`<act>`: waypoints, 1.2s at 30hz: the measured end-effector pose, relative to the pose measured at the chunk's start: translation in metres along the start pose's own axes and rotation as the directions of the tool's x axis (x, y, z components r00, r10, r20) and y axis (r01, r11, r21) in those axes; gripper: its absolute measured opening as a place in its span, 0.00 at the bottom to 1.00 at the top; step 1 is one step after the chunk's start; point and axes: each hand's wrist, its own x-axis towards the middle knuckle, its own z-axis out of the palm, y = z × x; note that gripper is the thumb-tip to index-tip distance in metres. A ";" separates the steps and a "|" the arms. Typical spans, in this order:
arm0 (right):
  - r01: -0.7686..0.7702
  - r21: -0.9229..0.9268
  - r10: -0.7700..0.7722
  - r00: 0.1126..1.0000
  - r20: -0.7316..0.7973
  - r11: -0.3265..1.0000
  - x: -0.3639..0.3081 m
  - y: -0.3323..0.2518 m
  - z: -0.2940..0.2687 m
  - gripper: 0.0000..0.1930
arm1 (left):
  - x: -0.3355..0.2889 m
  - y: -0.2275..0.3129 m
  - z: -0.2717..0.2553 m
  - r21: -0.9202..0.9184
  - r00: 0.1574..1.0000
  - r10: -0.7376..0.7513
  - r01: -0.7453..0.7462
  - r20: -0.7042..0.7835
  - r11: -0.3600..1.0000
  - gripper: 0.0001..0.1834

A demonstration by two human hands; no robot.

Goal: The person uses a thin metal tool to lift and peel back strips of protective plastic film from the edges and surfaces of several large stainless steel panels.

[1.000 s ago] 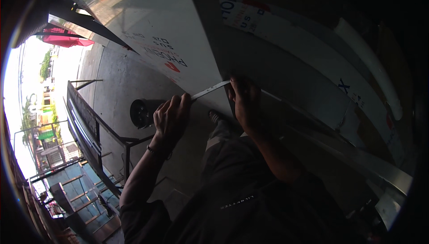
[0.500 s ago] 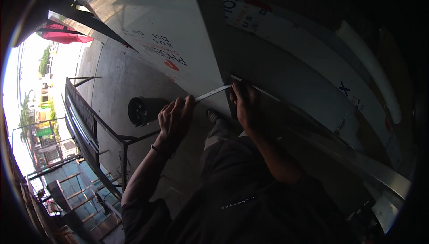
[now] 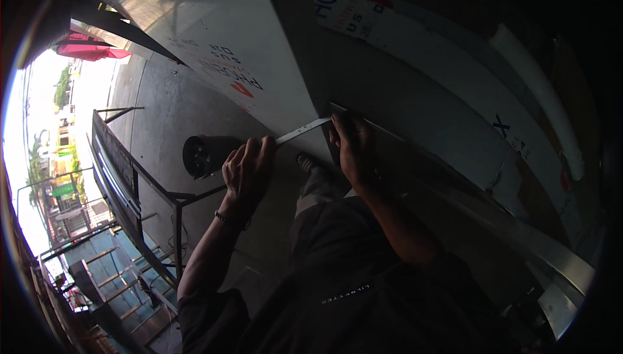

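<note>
Between my two hands stretches a narrow, flat, pale strip [image 3: 302, 131] with small dark marks on it. The fingers of my left hand [image 3: 250, 166] are wrapped round its left end. My right hand [image 3: 352, 148] pinches the other end, thumb uppermost, beside the lower corner of a large sheet-metal panel [image 3: 272, 104]. That panel has a pale face with printed film on its left side and a dark, shaded face [image 3: 383, 94] to the right. The strip crosses in front of the panel's lower edge; whether it touches the metal I cannot tell.
A dark round bucket-like container [image 3: 198, 157] lies on the concrete floor [image 3: 152, 120] to the left. Nearer stands a dark metal frame [image 3: 176, 206]. Long metal pieces [image 3: 564, 256] extend at the right, in shadow. My foot [image 3: 306, 162] is just below the strip.
The panel, the strip and both hands sit slightly farther left and higher in the picture. My grip on the strip looks the same.
</note>
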 end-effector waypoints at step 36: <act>0.151 0.084 -0.143 0.985 -0.094 0.985 0.006 0.065 -0.006 0.17 | -0.022 0.002 0.072 -0.071 0.998 0.003 -0.008 -0.059 0.997 0.08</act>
